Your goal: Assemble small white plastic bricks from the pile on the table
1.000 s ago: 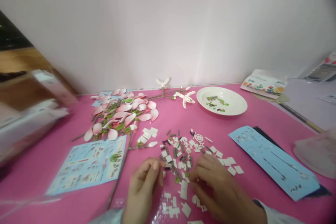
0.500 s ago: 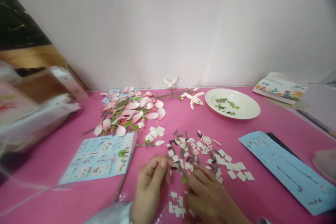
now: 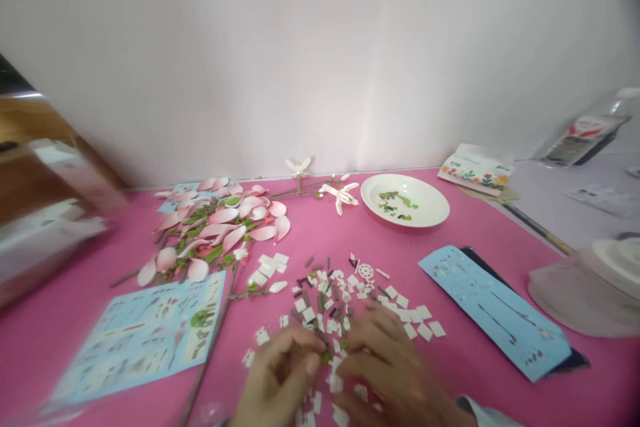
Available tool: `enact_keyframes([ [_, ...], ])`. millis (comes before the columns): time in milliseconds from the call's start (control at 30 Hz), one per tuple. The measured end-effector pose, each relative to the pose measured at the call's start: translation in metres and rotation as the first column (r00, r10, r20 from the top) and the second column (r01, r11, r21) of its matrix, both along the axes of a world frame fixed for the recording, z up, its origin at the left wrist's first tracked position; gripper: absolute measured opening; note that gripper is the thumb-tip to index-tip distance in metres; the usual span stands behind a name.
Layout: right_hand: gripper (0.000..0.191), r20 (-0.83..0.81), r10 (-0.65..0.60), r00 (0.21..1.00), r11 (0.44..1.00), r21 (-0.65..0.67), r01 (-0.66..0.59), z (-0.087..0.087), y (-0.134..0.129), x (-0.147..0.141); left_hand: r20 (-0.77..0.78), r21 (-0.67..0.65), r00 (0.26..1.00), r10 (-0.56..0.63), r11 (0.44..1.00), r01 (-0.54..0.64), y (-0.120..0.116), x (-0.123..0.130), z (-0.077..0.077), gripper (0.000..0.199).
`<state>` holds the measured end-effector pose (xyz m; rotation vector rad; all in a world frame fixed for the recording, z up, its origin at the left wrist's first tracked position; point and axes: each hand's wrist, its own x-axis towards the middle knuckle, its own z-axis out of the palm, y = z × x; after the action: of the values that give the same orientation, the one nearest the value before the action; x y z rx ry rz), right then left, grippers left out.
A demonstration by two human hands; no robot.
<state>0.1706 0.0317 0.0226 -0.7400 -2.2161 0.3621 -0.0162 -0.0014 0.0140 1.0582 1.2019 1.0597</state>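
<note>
My left hand (image 3: 280, 377) is low in the middle, thumb and index finger brought close together at the near left edge of a pile of small toy building pieces (image 3: 340, 293). What it pinches, if anything, I cannot make out. A small green piece (image 3: 326, 356) shows just beyond its fingertips. Over the right near part of the pile, my right hand (image 3: 387, 367) rests with bent, parted fingers, slightly blurred. White, brown and dark pieces lie around both hands. Flat white tiles (image 3: 415, 313) spread to the right, and a white wheel-shaped piece (image 3: 365, 271) lies at the back.
Pink-petalled flower branches (image 3: 220, 223) lie at the left behind a blue instruction sheet (image 3: 140, 333). A white plate (image 3: 440, 207) with green bits stands at the back. To the right are another blue sheet (image 3: 490, 307), a lidded container (image 3: 585, 287) and a bottle (image 3: 587, 137).
The view has swung to the right, bringing the bottle and more of the container in. My right hand's fingers have parted; my left hand stays low by the pile.
</note>
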Motion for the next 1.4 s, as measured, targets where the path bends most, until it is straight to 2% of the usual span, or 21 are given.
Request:
enact_keyframes([
  [67,0.009,-0.042,-0.036,0.998,0.999,0.005,0.036,0.004,0.003,0.003,0.053,-0.020,0.990,-0.133,0.991,0.134,-0.001,0.001,-0.004,0.035],
  [133,0.009,-0.049,-0.028,0.998,0.999,0.019,0.029,0.004,0.003,0.004,0.125,-0.032,0.971,-0.204,0.977,0.210,-0.002,0.003,-0.010,0.036],
  [267,0.009,-0.020,0.036,0.999,0.999,0.034,-0.035,0.003,0.002,0.003,0.119,-0.046,0.977,-0.176,0.982,0.182,-0.002,0.005,-0.017,0.034],
  [333,0.005,-0.016,0.016,1.000,0.999,0.029,-0.016,0.003,0.004,0.006,0.104,-0.068,0.986,-0.130,0.988,0.137,-0.002,0.005,-0.015,0.033],
  [433,0.010,0.046,-0.165,0.985,0.986,-0.002,0.165,0.001,0.016,0.015,0.109,-0.089,0.992,-0.065,0.993,0.075,-0.001,0.005,-0.011,0.029],
  [500,0.014,0.174,-0.312,0.934,0.947,-0.022,0.320,-0.003,0.027,0.023,0.111,-0.065,0.993,-0.048,0.996,0.056,0.000,0.005,-0.011,0.027],
  [600,0.015,0.266,-0.362,0.893,0.925,-0.019,0.380,-0.012,0.040,0.030,0.117,-0.027,0.992,-0.037,0.999,0.040,-0.001,0.006,-0.013,0.027],
  [767,0.011,0.315,-0.352,0.882,0.925,-0.031,0.380,-0.017,0.044,0.027,0.149,-0.115,0.989,0.024,0.993,-0.007,-0.001,0.010,-0.013,0.029],
  [900,0.011,0.329,-0.333,0.884,0.931,-0.036,0.364,-0.016,0.041,0.022,0.217,-0.189,0.976,0.031,0.982,0.011,0.000,0.011,-0.011,0.030],
  [1133,0.009,0.338,-0.317,0.886,0.938,-0.025,0.346,-0.015,0.037,0.019,0.164,-0.196,0.986,0.011,0.980,0.022,0.003,0.006,-0.012,0.031],
  [1400,0.022,0.304,-0.287,0.908,0.953,-0.008,0.304,-0.019,0.037,0.020,0.132,-0.203,0.991,-0.001,0.979,0.028,0.003,0.007,-0.010,0.032],
])
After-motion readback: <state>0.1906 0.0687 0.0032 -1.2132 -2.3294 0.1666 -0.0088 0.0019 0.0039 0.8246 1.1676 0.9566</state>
